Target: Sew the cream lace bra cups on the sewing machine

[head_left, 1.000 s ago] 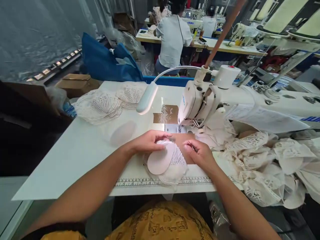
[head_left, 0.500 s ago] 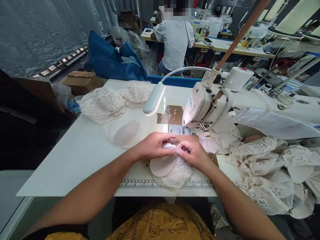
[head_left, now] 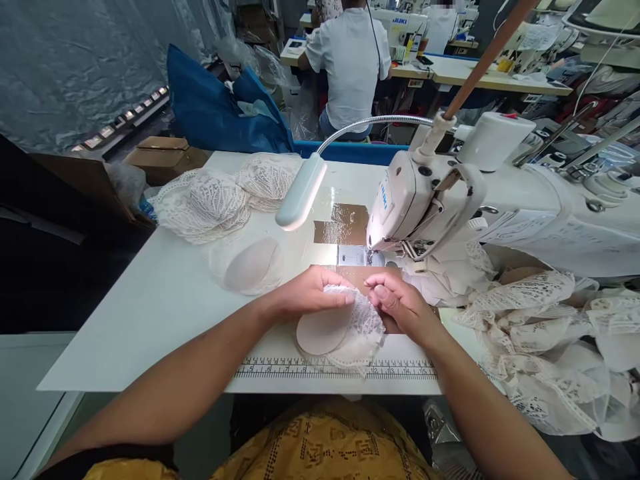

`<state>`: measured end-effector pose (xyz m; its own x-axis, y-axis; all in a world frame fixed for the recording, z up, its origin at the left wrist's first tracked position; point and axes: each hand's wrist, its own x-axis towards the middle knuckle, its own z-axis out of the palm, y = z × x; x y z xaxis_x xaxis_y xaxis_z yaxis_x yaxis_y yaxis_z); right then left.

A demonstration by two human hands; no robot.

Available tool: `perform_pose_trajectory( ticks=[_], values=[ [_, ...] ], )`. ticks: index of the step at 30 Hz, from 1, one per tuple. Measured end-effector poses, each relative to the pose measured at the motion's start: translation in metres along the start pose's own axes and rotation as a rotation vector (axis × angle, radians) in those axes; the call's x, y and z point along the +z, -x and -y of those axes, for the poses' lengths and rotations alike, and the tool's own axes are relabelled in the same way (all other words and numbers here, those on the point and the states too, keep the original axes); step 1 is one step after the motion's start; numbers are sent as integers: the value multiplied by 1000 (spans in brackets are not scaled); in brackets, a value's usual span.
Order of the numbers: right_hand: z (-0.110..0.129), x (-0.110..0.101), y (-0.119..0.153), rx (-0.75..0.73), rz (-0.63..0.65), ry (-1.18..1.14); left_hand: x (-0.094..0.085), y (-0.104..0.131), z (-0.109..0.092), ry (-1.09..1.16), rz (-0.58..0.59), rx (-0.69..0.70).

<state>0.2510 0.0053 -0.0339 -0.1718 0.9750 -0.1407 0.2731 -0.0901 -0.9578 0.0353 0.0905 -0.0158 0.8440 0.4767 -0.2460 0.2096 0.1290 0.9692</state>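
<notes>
1. The table spans the scene, a ruler strip along its near edge.
2. The sewing machine stands at right, its needle end over the table.
3. The blue bag slumps beyond the far left edge; a pale scrap shows in its folds, the rest hidden.
4. A lace heap lies loose at right.
5. A lace stack sits at far left on the table.
6. The carton, beyond the stack, has its top flaps down; its contents cannot be seen.
7. The left hand pinches the lace piece between thumb and fingers; the right hand, just right of it, has thumb and fingertips close together, and I cannot tell what they hold.
8. The lace piece, with a smooth oval pad, is near the ruler strip, nearer than the needle.
</notes>
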Motion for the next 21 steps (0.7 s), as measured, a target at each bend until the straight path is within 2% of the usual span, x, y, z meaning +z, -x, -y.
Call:
perform_pose_trajectory(
  ticks=[6,12,21],
  values=[
    [0,3,-2,3,66,-43,1,-3,5,-7,-24,-14],
    [7,10,-3,-6,22,48,2,-5,13,-30,6,15],
    [5,9,-2,-19,-28,151,2,-3,8,11,73,-12]
  ],
)
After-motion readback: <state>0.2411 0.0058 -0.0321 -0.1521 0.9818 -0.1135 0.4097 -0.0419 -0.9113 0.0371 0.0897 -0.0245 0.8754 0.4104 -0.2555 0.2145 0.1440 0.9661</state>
